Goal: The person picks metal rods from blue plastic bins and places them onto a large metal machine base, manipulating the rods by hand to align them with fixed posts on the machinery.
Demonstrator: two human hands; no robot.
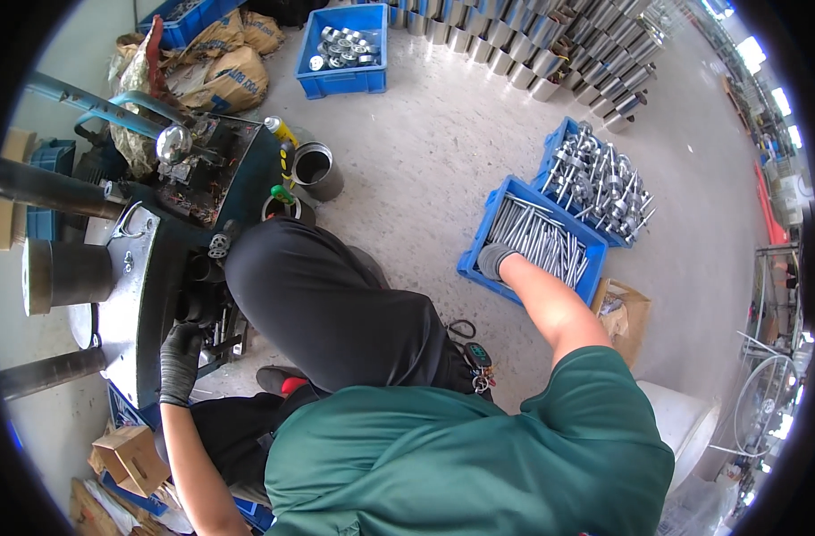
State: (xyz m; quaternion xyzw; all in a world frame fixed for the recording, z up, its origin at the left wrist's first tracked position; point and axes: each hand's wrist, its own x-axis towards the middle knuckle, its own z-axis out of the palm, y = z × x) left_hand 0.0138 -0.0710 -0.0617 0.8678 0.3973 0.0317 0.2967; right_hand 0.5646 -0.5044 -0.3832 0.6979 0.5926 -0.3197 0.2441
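Note:
My right hand (494,261), in a dark grey knitted glove, reaches down into a blue plastic bin (467,259) on the right. Many slim metal rods (537,234) lie in that bin, and the hand is at their near left end. Its fingertips are hidden beneath the glove's back. On the left, my left hand (181,364), gloved alike, is at the front of a machine (148,290) with a pale metal face and thick round columns. Its fingers are dark against the machine's shadowed working area, so what they touch or hold cannot be made out.
Behind the rod bin, a second blue bin (595,179) holds rods with fitted metal parts. Metal cylinders (515,45) stand stacked at the back. Another blue bin (340,80) contains round metal pieces. A grey bucket (318,171) and spray can (281,130) stand beside the machine.

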